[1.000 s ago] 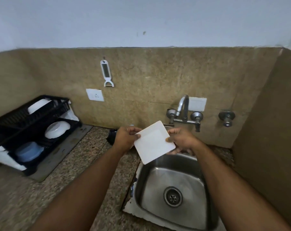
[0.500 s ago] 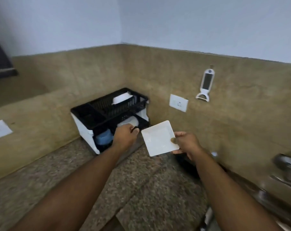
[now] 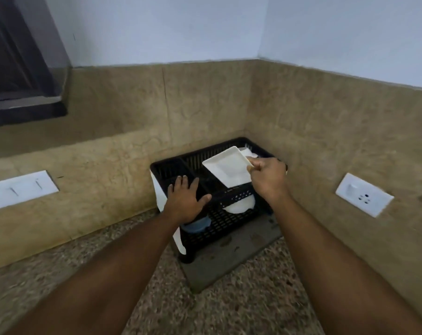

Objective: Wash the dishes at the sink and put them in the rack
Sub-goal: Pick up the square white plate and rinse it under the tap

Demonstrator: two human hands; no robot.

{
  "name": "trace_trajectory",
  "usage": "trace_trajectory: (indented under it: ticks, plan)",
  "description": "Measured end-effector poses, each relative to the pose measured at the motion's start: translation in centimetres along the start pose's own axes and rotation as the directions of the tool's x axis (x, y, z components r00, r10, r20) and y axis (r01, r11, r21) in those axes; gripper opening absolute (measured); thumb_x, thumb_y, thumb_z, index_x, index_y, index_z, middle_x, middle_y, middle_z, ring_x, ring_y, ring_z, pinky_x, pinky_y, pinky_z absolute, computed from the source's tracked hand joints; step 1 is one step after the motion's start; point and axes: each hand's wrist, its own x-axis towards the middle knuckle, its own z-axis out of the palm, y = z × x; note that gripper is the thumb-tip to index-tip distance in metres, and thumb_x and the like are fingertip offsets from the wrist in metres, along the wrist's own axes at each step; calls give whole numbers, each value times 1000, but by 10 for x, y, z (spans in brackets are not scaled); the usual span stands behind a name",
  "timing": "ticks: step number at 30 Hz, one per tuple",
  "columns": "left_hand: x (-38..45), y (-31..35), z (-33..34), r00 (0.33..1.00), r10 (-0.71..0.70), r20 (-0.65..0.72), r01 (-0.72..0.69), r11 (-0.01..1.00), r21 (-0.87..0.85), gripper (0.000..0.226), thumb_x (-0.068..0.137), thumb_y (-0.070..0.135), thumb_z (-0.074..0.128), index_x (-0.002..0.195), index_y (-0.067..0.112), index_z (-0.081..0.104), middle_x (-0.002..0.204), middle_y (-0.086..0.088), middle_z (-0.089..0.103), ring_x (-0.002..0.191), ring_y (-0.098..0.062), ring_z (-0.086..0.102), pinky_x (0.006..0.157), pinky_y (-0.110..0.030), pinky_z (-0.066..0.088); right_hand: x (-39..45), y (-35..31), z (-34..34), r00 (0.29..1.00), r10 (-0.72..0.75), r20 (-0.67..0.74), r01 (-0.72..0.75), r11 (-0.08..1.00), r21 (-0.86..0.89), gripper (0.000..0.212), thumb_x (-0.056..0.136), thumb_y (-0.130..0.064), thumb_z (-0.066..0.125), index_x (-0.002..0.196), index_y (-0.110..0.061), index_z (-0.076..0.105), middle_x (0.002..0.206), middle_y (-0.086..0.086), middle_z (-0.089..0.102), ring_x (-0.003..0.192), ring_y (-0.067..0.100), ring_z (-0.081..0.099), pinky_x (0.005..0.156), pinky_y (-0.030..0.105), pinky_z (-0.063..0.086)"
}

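A black two-tier dish rack [image 3: 193, 155] stands in the counter corner. My right hand [image 3: 268, 177] pinches a white square plate [image 3: 227, 166] by its right edge and holds it tilted over the rack's upper tier. My left hand [image 3: 184, 201] rests flat, fingers spread, on the rack's front left edge. Another white dish [image 3: 247, 152] shows behind the plate on the upper tier. On the lower tier lie a white plate [image 3: 239, 206] and a blue bowl [image 3: 198, 224], partly hidden by my left wrist.
The rack sits on a dark grey mat [image 3: 229, 262] on the speckled granite counter [image 3: 229, 310]. A white socket [image 3: 363, 194] is on the right wall and a white switch plate [image 3: 19, 189] on the left wall. A dark window frame [image 3: 19, 68] fills the upper left. The sink is out of view.
The view has swung left from the sink to the rack. My left hand let go of the plate and landed on the rack; my right hand carried the plate over the upper tier.
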Motion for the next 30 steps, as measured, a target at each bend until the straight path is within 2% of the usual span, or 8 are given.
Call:
trace_trajectory:
  ticks: [2, 5, 8, 12, 15, 21, 25, 30]
  plan:
    - [4, -8, 11, 999, 40, -12, -39, 998, 50, 86, 97, 77, 11, 165, 25, 12, 172, -12, 10, 160, -29, -1, 127, -55, 5, 26, -4, 27, 996, -91, 13, 92, 994, -58, 46, 88, 5, 60, 124, -19, 76, 113, 0, 78, 95, 10, 70, 77, -2, 41]
    - [5, -9, 17, 996, 81, -29, -78, 994, 78, 82, 98, 74, 6, 165, 26, 10, 173, -7, 9, 160, -25, -1, 127, -57, 5, 59, -6, 61, 984, -154, 86, 168, 968, -189, 56, 85, 6, 53, 130, -20, 72, 105, 7, 78, 91, 23, 71, 81, 25, 55]
    - [6, -9, 18, 997, 68, -36, -64, 993, 96, 82, 99, 73, 5, 165, 25, 8, 173, -8, 7, 160, -25, -1, 127, -56, 4, 87, -7, 92, 961, -207, 185, 259, 907, -333, 63, 80, -4, 46, 137, -21, 67, 99, 18, 75, 88, 36, 67, 75, 40, 55]
    - [10, -8, 22, 996, 87, -31, -83, 991, 109, 82, 99, 73, 2, 165, 25, 5, 174, -5, 6, 160, -25, -1, 127, -56, 4, 111, 2, 133, 925, -259, 278, 358, 837, -413, 73, 74, -15, 38, 142, -19, 63, 100, 19, 71, 91, 41, 63, 71, 41, 48]
    - [11, -9, 23, 996, 91, -17, -89, 989, 118, 83, 98, 73, 0, 165, 25, 2, 174, -4, 5, 160, -25, -2, 126, -57, 4, 121, 11, 148, 923, -315, 220, 377, 852, -363, 70, 73, -14, 41, 138, -11, 66, 108, 26, 72, 96, 46, 66, 78, 48, 56]
    - [12, -8, 26, 994, 108, -29, -104, 988, 115, 82, 98, 72, 1, 165, 24, 3, 174, -3, 7, 160, -25, -1, 126, -57, 5, 134, 50, 147, 928, -336, 160, 371, 868, -331, 62, 70, 2, 75, 130, -8, 71, 106, 25, 75, 92, 42, 71, 79, 48, 59]
    - [15, -5, 27, 993, 117, -23, -113, 986, 122, 83, 98, 72, 0, 165, 23, 3, 174, -1, 6, 160, -26, -1, 125, -58, 7, 122, 51, 147, 912, -330, 245, 403, 832, -380, 56, 77, -2, 66, 131, -13, 71, 112, 22, 74, 99, 43, 70, 80, 46, 59]
    - [15, -6, 28, 994, 105, -22, -101, 987, 127, 83, 97, 72, 0, 165, 24, 4, 174, -1, 7, 160, -25, -1, 125, -58, 7, 117, 55, 162, 852, -376, 365, 505, 774, -381, 48, 79, 5, 62, 125, -4, 73, 125, 37, 65, 112, 53, 66, 89, 55, 57]
